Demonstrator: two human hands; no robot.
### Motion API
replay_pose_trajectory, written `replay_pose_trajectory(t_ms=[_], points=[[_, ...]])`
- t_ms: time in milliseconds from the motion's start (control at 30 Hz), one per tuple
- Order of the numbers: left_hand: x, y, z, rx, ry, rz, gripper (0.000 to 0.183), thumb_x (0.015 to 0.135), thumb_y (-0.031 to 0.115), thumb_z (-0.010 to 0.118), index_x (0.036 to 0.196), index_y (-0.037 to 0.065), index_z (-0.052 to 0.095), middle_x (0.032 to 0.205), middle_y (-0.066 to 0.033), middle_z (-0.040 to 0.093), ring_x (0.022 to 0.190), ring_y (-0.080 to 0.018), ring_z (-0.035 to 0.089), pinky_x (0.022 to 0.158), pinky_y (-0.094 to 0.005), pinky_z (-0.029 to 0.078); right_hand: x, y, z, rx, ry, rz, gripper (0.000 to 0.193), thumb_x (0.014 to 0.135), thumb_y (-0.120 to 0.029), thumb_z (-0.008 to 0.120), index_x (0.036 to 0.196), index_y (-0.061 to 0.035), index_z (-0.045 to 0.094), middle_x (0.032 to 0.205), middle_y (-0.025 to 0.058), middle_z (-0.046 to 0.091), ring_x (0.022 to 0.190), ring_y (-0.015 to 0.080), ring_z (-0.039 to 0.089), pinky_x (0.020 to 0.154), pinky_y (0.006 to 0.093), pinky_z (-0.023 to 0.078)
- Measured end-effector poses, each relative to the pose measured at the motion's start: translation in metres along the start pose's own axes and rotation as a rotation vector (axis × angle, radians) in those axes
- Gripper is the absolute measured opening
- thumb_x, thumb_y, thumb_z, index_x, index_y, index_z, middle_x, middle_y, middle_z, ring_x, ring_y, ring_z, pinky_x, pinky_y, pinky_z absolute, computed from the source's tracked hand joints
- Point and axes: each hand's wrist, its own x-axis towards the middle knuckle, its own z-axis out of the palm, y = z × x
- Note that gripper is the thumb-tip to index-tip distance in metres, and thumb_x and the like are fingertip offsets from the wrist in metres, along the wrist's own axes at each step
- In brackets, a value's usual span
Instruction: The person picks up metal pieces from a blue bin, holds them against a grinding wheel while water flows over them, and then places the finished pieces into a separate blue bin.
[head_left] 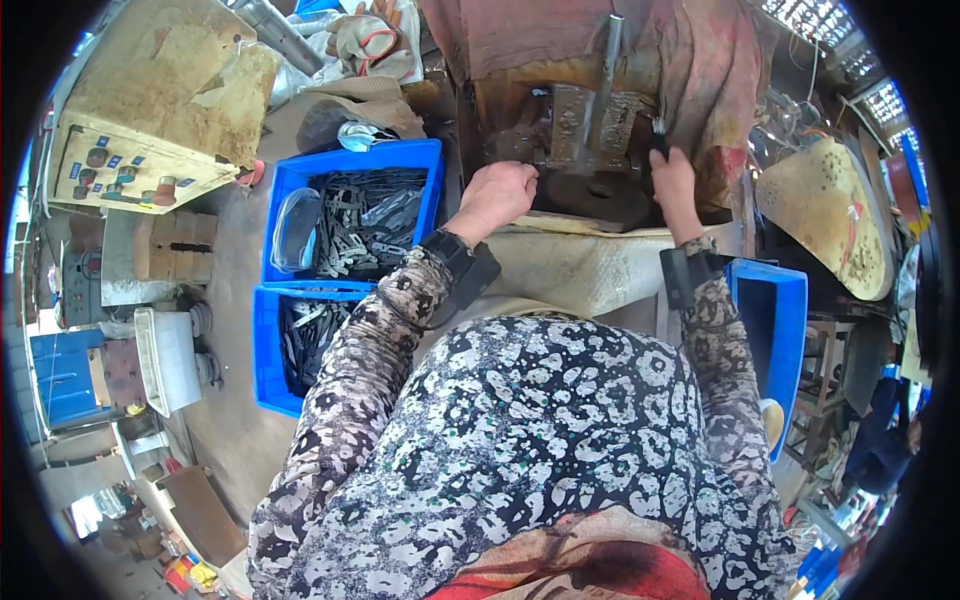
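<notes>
While my right hand point(674, 185) was closed around a dark tool point(659, 143), perhaps a brush, my left hand point(500, 195) was loosely curled, and I couldn't tell whether its fingertips pinched anything. I judged that the tool could slip if its handle got wet, since the block point(572, 118) looked wet, or snag on the cloth point(705, 75) hanging close on its right. My left knuckles might scrape metal if that hand slid. The tool stuck out beyond my right fist, farther and well right of my left hand; the plate point(580, 203) lay between both hands.
</notes>
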Motion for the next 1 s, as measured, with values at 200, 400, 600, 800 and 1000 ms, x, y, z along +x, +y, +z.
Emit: replay_pose_trajectory(t_ms=[200,400,600,800,1000], points=[[0.0,0.003,0.002,-0.016,0.011,0.014,0.018,0.087,0.018,0.058,0.093,0.008,0.072,0.094,-0.0137,0.07,0.088,-0.0334,0.066,0.079,-0.0424,0.054,0.056,-0.084,-0.038,0.05,0.262,-0.302,0.046,0.088,-0.043,0.067,0.094,0.0019,0.061,0.079,0.0213,0.065,0.082,0.0381,0.064,0.075,0.0437,0.048],[0.0,0.008,0.003,-0.02,0.013,0.002,0.017,0.087,0.018,0.058,0.091,0.008,0.071,0.091,-0.0128,0.07,0.086,-0.0329,0.066,0.079,-0.0424,0.054,0.082,-0.148,-0.038,0.052,0.285,-0.512,0.052,0.086,-0.052,0.064,0.104,-0.0031,0.065,0.089,0.0203,0.068,0.091,0.0385,0.064,0.079,0.0428,0.048],[-0.001,0.007,0.002,-0.022,-0.023,-0.03,0.016,0.087,0.018,0.058,0.091,0.009,0.07,0.09,-0.0125,0.069,0.087,-0.0327,0.066,0.078,-0.0427,0.053,0.091,-0.16,-0.022,-0.071,0.26,-0.507,0.046,0.089,-0.052,0.06,0.105,-0.0092,0.067,0.092,0.0205,0.068,0.092,0.0405,0.063,0.08,0.0459,0.048],[0.005,0.024,0.009,-0.011,-0.048,-0.02,0.017,0.087,0.019,0.057,0.092,0.009,0.07,0.091,-0.0126,0.069,0.088,-0.0327,0.066,0.079,-0.043,0.053,0.097,-0.151,-0.036,-0.215,0.332,-0.5,0.046,0.091,-0.052,0.057,0.112,-0.0114,0.065,0.097,0.0213,0.068,0.096,0.042,0.063,0.083,0.0489,0.048],[0.003,0.027,0.009,-0.013,-0.075,-0.011,0.018,0.087,0.018,0.056,0.091,0.009,0.07,0.09,-0.0131,0.069,0.087,-0.0326,0.066,0.079,-0.0432,0.054,0.088,-0.157,-0.038,-0.269,0.393,-0.492,0.048,0.091,-0.051,0.056,0.113,-0.0088,0.063,0.098,0.0227,0.068,0.098,0.0433,0.063,0.084,0.0511,0.048]])
